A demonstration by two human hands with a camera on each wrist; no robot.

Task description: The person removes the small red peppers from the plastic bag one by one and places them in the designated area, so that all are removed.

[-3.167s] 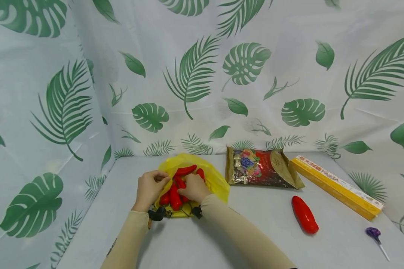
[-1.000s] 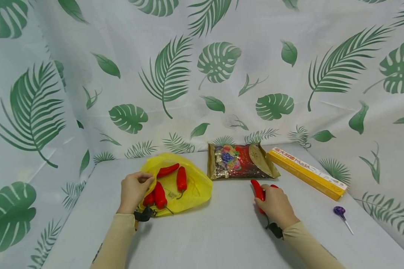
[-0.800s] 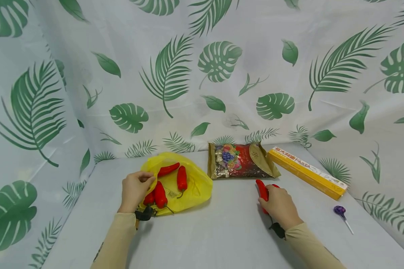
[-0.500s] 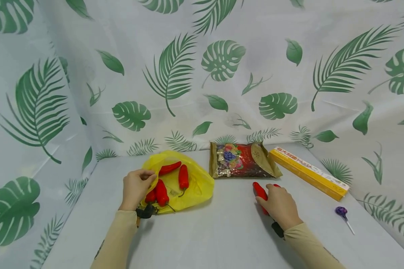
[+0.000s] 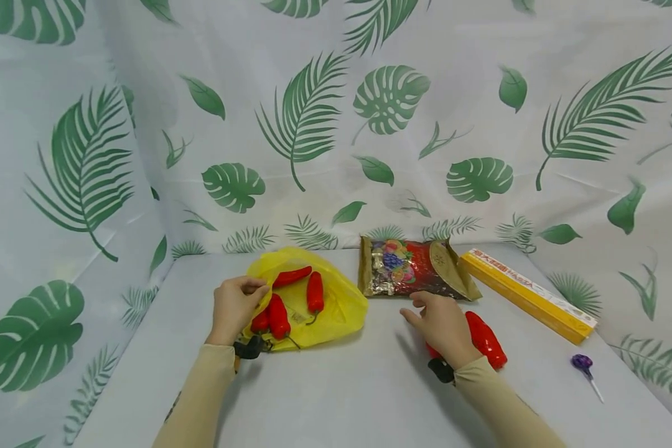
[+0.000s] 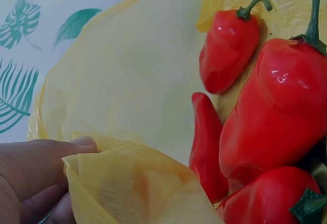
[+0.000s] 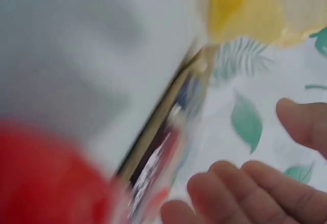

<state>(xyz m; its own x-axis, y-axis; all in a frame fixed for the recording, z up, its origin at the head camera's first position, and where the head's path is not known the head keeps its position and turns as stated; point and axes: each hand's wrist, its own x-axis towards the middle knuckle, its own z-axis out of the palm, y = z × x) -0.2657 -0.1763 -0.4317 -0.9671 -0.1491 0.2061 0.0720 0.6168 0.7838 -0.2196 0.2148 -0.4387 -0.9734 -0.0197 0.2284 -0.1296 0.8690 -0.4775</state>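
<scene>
At the left of the head view, my left hand (image 5: 235,308) pinches the rim of a yellow plastic bag (image 5: 344,308). In the left wrist view its thumb (image 6: 84,145) lies on the folded bag edge. Several red chili peppers (image 5: 315,291) with green stems lie in the bag's mouth. My right hand (image 5: 443,326) hovers over the table, fingers apart and holding nothing. A red chili pepper (image 5: 431,351) is mostly hidden beneath it, and a larger red pepper (image 5: 486,343) lies just to its right. The right wrist view is blurred, with a red pepper (image 7: 48,178) close up.
A gold and red fruit-printed packet (image 5: 409,269) lies at the back of the white table (image 5: 336,392). Right of it is a long orange and white pasta box (image 5: 529,295). A purple lollipop (image 5: 583,364) lies at the right. Leaf-printed cloth walls (image 5: 313,218) enclose the table.
My right hand took a red chili pepper from the bag, set it beside the larger pepper, let go and moved back leftward. My left hand kept its pinch on the bag.
</scene>
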